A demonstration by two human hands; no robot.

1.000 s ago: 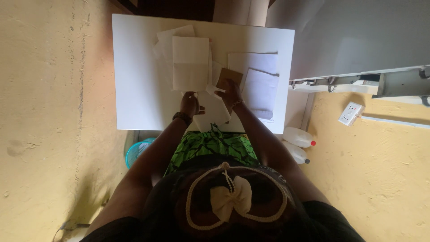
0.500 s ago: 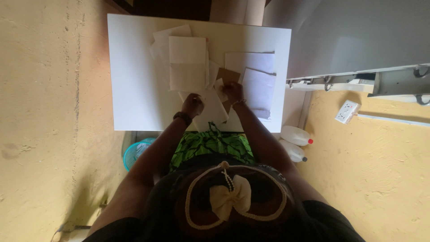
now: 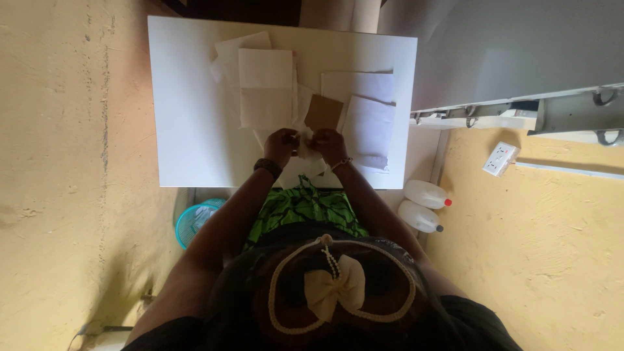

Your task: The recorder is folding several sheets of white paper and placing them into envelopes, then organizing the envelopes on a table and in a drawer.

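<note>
Both hands are pinching a small white paper scrap [image 3: 305, 142] between them, the left hand [image 3: 281, 144] and right hand [image 3: 329, 143] closing on its opposite edges just above the near side of the white table [image 3: 188, 104]. It is looking light, limp and easily torn, best held by its edges. A brown card [image 3: 323, 112] and white sheets [image 3: 265, 88] are crowding the far side; the table's left part is offering room.

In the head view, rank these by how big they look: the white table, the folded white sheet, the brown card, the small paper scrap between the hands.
1. white table
2. folded white sheet
3. brown card
4. small paper scrap, mostly covered by the left hand and right hand, so its full size is unsure.
</note>
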